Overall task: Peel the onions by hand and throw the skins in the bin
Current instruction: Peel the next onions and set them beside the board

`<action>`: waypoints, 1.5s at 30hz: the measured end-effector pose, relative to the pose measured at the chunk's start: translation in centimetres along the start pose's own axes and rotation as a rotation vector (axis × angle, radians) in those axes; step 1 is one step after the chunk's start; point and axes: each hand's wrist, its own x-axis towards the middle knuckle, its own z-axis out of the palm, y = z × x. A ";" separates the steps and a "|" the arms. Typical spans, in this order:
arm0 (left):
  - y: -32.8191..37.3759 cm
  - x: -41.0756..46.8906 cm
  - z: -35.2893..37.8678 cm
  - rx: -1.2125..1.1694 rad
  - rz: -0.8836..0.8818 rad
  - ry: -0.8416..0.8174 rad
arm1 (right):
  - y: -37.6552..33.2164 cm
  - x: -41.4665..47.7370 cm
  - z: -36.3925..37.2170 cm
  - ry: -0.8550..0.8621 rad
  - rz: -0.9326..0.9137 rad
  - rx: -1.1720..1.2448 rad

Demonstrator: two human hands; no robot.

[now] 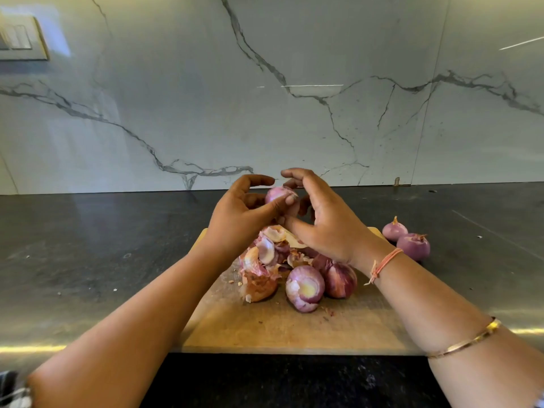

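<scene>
Board (pixel 265 328) holds skins (pixel 265 254), two onions (pixel 304 287); our left hand (pixel 238 219) and right hand (pixel 326 222) both curl round third onion (pixel 276 194).

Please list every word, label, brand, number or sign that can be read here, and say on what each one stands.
There is none to read.
The switch plate on the wall is blurred; no marking shows.
The cutting board, the held onion, the bangle and the wrist thread bear no text.
</scene>
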 end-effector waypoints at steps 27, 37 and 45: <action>-0.3 -0.2 0.0 0.156 0.247 0.060 | 0.8 0.4 -0.3 0.146 0.030 -0.077; -0.2 -0.1 -0.3 0.365 0.265 0.225 | 0.4 0.1 0.1 0.069 -0.062 -0.137; -0.2 -0.2 -0.2 0.209 0.232 0.173 | 0.5 0.2 -0.2 0.077 0.060 0.006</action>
